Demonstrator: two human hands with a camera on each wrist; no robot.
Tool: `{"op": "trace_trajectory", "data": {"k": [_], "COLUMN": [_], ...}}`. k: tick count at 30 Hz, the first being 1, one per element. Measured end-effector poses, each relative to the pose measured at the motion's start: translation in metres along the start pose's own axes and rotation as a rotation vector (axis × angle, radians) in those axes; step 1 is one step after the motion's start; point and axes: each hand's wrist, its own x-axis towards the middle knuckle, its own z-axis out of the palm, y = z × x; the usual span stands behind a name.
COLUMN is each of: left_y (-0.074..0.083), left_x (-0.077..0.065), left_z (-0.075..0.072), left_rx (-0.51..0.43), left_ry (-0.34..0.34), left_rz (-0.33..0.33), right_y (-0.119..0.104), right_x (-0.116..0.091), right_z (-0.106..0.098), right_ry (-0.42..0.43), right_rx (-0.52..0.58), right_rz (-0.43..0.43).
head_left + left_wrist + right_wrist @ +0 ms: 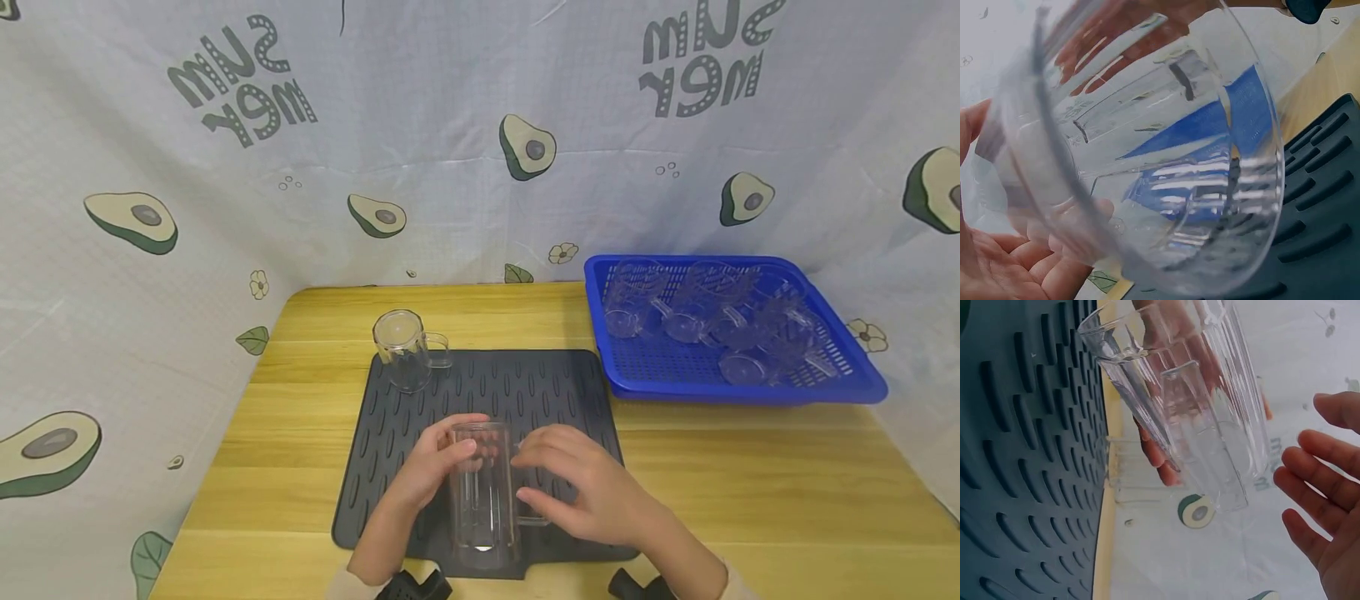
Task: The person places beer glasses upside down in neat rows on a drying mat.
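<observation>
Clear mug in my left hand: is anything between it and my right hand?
Nothing visible. Only open air separates the right hand from the clear mug, whose handle faces that hand. The other mug stands well aside, by the mat's far left corner.

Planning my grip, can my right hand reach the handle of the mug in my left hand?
Likely yes: your right hand is open beside the handle, with nothing visible between them.
</observation>
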Motion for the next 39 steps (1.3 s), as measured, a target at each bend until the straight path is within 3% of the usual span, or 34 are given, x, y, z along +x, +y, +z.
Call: {"op": "trace_trajectory", "data": {"k": [9, 13, 18, 27, 39], "left_y": [0.007, 0.011, 0.014, 0.016, 0.026], "left_x": [-0.005, -0.006, -0.007, -0.008, -0.011], "left_z": [0.004, 0.007, 0.009, 0.01, 0.012], "left_rx": [0.018, 0.071, 0.17, 0.246, 0.327], "left_ry": [-0.08, -0.1, -0.088, -0.093, -0.082], "left_rz": [0.073, 0.15, 0.227, 0.313, 0.375], "right_y": [0.003, 0.004, 0.007, 0.009, 0.013], "right_x": [0.0, -0.001, -0.003, -0.004, -0.01], "right_z": [-0.002, -0.003, -0.002, -0.002, 0.0], "right_ry": [0.028, 0.021, 0.017, -0.005, -0.014], "right_rx": [-0.009, -0.002, 0.004, -0.001, 0.051], "right_rz": [0.082, 0.118, 0.156, 0.242, 0.291]}}
